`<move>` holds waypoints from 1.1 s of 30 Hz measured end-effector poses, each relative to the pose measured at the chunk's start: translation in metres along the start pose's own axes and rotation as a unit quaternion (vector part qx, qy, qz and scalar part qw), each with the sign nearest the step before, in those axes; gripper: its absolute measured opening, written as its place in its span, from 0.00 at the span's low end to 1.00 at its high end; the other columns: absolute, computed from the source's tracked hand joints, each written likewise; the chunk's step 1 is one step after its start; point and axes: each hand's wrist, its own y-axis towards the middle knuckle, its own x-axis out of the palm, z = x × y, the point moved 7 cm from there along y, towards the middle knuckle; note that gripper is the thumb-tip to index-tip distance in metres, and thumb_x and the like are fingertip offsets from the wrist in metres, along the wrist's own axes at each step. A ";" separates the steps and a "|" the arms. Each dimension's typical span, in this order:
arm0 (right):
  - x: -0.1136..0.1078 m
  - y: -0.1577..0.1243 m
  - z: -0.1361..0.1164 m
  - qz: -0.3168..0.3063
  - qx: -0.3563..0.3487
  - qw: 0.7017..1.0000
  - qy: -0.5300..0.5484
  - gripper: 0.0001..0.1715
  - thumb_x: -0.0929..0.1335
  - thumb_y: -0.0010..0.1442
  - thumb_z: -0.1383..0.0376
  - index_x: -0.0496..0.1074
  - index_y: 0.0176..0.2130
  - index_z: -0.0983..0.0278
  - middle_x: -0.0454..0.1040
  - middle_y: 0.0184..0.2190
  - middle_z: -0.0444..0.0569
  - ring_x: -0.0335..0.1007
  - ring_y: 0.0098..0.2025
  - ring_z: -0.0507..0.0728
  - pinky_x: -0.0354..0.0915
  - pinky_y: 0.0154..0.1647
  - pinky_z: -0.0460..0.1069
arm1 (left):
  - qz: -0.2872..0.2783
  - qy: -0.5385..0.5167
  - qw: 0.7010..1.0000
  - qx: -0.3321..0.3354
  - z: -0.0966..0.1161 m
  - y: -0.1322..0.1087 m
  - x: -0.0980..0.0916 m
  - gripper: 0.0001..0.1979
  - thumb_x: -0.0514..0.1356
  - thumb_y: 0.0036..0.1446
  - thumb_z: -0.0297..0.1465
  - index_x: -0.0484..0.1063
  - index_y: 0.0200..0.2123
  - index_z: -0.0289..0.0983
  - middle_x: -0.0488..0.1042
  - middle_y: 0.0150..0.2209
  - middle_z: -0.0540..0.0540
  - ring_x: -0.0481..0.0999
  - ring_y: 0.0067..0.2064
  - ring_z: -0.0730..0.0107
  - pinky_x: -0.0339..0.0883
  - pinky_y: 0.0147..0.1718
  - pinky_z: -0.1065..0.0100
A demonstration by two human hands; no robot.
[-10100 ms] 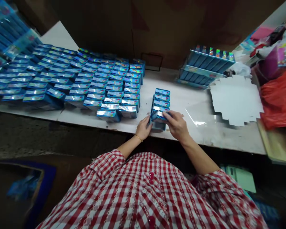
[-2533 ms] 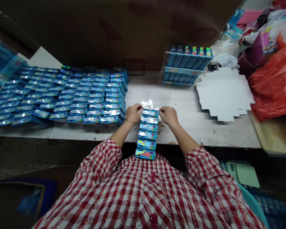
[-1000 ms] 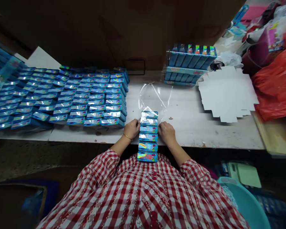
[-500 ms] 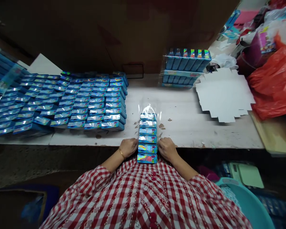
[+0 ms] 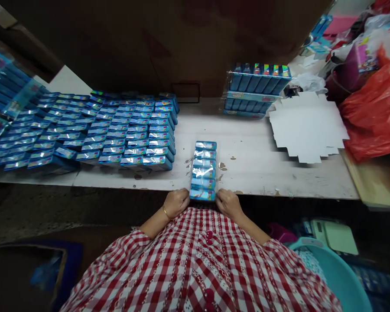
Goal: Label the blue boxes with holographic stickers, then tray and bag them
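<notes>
A row of several small blue boxes [image 5: 204,172] lies in a clear plastic bag [image 5: 191,167] at the table's front edge, straight ahead of my body. My left hand [image 5: 177,203] is closed at the near left corner of this pack, fingers curled against the plastic. At the near right corner my right hand [image 5: 228,203] is closed in the same way. Thumbs and fingertips are partly hidden at the pack's sides. The shiny film lies close over the box tops.
Rows of blue boxes [image 5: 130,134] stand on the white table [image 5: 250,167] to the left. Wrapped packs [image 5: 256,91] are stacked at the back right, beside white cut-out cards [image 5: 308,125]. A large cardboard box [image 5: 143,39] rises behind. A turquoise basin [image 5: 341,273] sits below right.
The pack has moved away from my body, further onto the table. The loose plastic that stood up beyond its far end now lies flatter. Both hands have stayed at its near corners.
</notes>
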 end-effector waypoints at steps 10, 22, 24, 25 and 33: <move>0.005 0.012 -0.018 0.025 0.071 0.988 0.132 0.17 0.60 0.63 0.60 0.74 0.31 0.62 0.76 0.28 0.47 0.72 0.30 0.52 0.65 0.33 0.46 | 0.170 0.048 0.966 -0.191 -0.027 0.010 -0.015 0.08 0.56 0.55 0.37 0.71 0.31 0.38 0.70 0.41 0.42 0.65 0.44 0.57 0.56 0.39 0.60; 0.027 0.041 -0.042 0.041 0.016 0.997 0.068 0.18 0.57 0.65 0.65 0.73 0.38 0.64 0.76 0.32 0.51 0.71 0.36 0.55 0.68 0.39 0.49 | 0.168 0.020 0.968 -0.187 -0.028 0.013 -0.006 0.08 0.57 0.56 0.35 0.69 0.28 0.38 0.70 0.42 0.42 0.64 0.45 0.57 0.55 0.41 0.58; 0.026 0.041 -0.042 0.040 0.024 0.997 0.064 0.18 0.57 0.65 0.65 0.73 0.37 0.64 0.75 0.32 0.52 0.71 0.36 0.56 0.68 0.38 0.50 | 0.168 0.011 0.968 -0.187 -0.028 0.013 -0.006 0.08 0.57 0.56 0.35 0.69 0.27 0.38 0.70 0.41 0.42 0.64 0.45 0.57 0.55 0.42 0.57; 0.023 0.040 -0.043 0.040 0.028 0.996 0.069 0.18 0.57 0.65 0.65 0.73 0.36 0.64 0.75 0.32 0.53 0.71 0.36 0.56 0.68 0.38 0.50 | 0.169 0.004 0.968 -0.186 -0.029 0.012 -0.007 0.08 0.57 0.56 0.34 0.69 0.27 0.38 0.70 0.41 0.42 0.65 0.45 0.57 0.55 0.42 0.57; -0.069 0.087 -0.048 0.020 -0.047 0.969 0.243 0.18 0.61 0.63 0.59 0.74 0.29 0.63 0.75 0.26 0.45 0.69 0.29 0.51 0.65 0.33 0.46 | 0.162 -0.486 0.801 -0.310 -0.021 -0.024 0.011 0.17 0.54 0.56 0.43 0.71 0.28 0.35 0.71 0.28 0.45 0.70 0.31 0.69 0.64 0.34 0.65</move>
